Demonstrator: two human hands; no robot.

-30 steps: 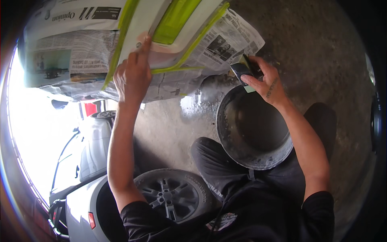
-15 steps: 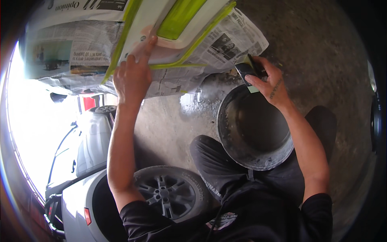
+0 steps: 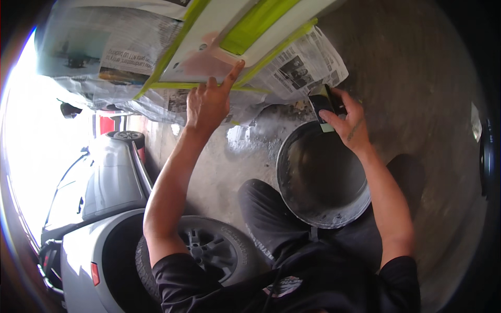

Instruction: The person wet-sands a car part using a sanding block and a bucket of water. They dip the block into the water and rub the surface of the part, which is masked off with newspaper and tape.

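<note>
A pale panel [image 3: 196,63] with pinkish patches, a bright green inset [image 3: 250,21] and green masking tape [image 3: 169,49] is surrounded by taped newspaper [image 3: 141,36]. My left hand [image 3: 209,101] is open, index finger stretched onto the panel's corner below the inset, other fingers bent. My right hand [image 3: 347,120] grips a dark, rectangular block [image 3: 321,99] with a pale green edge, just beside the newspaper's corner. Beneath it a large dark bucket [image 3: 318,172] rests between my legs; what it holds is hard to make out.
A grey vehicle [image 3: 99,172] with a black-rimmed wheel [image 3: 219,250] is at the lower left, beside a bright opening. The concrete floor [image 3: 209,167] has a wet patch [image 3: 242,136] under the papered panel. A dark rounded object [image 3: 487,156] is at the far right edge.
My left hand has slid rightward along the panel to below the inset's corner. My right hand and block sit a little lower in the picture; the whole view has shifted somewhat.
</note>
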